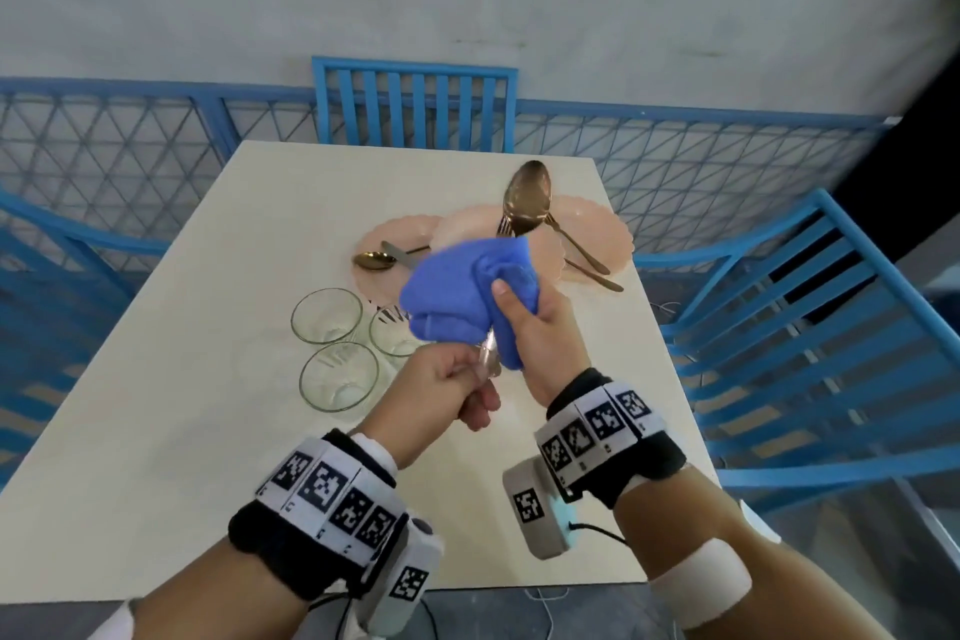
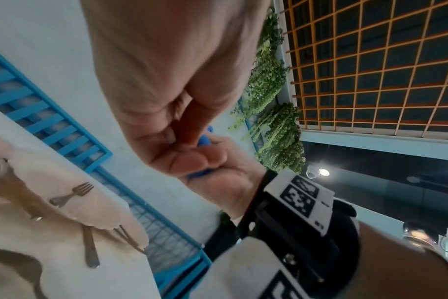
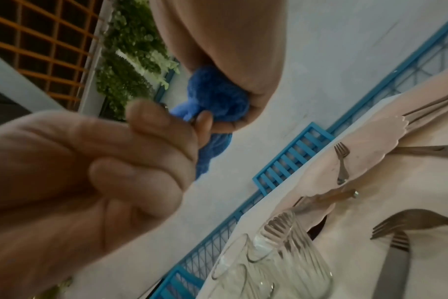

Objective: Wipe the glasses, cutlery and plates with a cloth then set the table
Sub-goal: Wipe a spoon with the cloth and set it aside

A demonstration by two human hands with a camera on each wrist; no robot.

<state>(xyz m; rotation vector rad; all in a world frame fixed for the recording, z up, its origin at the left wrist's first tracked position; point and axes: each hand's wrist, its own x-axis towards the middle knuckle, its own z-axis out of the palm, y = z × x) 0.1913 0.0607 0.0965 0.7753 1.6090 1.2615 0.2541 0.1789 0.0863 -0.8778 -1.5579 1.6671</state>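
Observation:
Over the cream table my left hand grips the handle end of a gold spoon. Its bowl sticks up above a blue cloth. My right hand grips the cloth bunched round the spoon's shaft, thumb pressed on top. The right wrist view has the cloth squeezed in the right hand, beside the left fist. Three empty glasses stand left of my hands. Pink plates behind the cloth carry more cutlery, among them a gold spoon and a knife.
Blue slatted chairs stand at the far side, the right and the left of the table. A blue lattice fence runs behind it. The near half of the tabletop is bare.

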